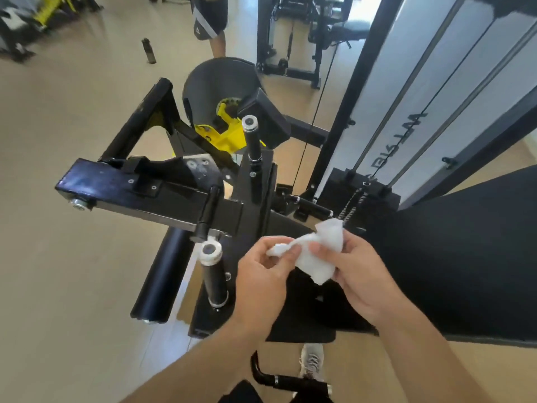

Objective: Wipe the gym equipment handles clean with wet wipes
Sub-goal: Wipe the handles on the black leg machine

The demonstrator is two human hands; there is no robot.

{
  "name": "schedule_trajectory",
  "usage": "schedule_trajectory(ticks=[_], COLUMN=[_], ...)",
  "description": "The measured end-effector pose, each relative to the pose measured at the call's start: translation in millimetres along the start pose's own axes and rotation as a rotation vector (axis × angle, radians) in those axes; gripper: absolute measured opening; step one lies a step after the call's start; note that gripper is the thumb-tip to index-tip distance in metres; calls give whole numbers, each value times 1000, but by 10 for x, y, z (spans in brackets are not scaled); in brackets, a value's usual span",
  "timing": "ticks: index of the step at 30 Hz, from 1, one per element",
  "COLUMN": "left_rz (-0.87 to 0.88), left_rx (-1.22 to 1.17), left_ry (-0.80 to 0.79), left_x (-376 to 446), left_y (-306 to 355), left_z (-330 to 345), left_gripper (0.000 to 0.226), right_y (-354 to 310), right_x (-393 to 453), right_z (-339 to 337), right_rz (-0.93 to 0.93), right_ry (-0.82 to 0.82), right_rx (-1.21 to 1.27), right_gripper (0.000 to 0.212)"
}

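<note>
A white wet wipe (315, 254) is held up in the air by both hands, over the black gym machine (162, 196). The wipe is crumpled and bunched. One twisted end of it is pinched by the thumb and curled fingers of the left hand (261, 279). The bigger, puffy part is gripped by the curled fingers and thumb of the right hand (359, 274). The two hands are close together, with the wipe stretched between them.

Just to the left of the left hand, a black handle with a silver cap (213, 273) is seen standing up from the machine. It is not touched by the wipe or by either hand. A second black handle with a silver cap (252, 139) is seen farther back, also standing up, near the yellow part (225, 135) of the machine. A third, thinner handle (312, 205) is seen lying sideways, just above the wipe. A long black padded roller (162, 276) is seen at the left of the near handle, tilted down to the floor (58, 257).

A tall white panel with black cables (430, 91) is seen at the right. A black mat (465, 257) is spread on the floor under the right arm. A grey shoe (312, 360) is seen at the bottom. Another person's legs (213, 21) are seen far back, at the top edge.
</note>
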State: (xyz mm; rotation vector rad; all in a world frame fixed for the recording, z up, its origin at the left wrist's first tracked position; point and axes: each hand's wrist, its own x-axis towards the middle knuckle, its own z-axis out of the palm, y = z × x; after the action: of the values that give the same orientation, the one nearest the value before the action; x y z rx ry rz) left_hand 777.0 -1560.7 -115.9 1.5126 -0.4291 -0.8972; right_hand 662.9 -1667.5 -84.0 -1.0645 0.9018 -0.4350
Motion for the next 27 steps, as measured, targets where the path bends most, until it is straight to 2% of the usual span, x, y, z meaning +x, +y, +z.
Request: schedule_trajectory(ticks=[2,5,8,11,17,20,25,27], left_rz=[-55,-102,-103,-115,-105,-70,-54,-106], left_rx=[-102,-299,-403,-401,-483,-453,-399,-424], left_ry=[125,239,258,312,371,406,384,340], left_x=[164,322,358,330,253,193,81,96], left_y=[-101,-168,-200,-261,-353,-381,-366,-354], left_z=[192,437,607,691,649,584,494,472], left_gripper=[18,37,47,49,46,43,20,18], right_y=[-47,-120,-164,-143,-10,62,160,154], right_x=[206,444,581,643,546,476,412,435], right_z=[-223,-491,-668,-745,-717,-664,-527,-493], right_rz=[115,232,244,237,222,171,137,126], right_ry=[-57,-166,-225,-199,-186,-117,-120,-151], right_rx=[9,-22,-20,46,30,-32,-112,-107], right_gripper=[23,17,19,22,34,38,19,25])
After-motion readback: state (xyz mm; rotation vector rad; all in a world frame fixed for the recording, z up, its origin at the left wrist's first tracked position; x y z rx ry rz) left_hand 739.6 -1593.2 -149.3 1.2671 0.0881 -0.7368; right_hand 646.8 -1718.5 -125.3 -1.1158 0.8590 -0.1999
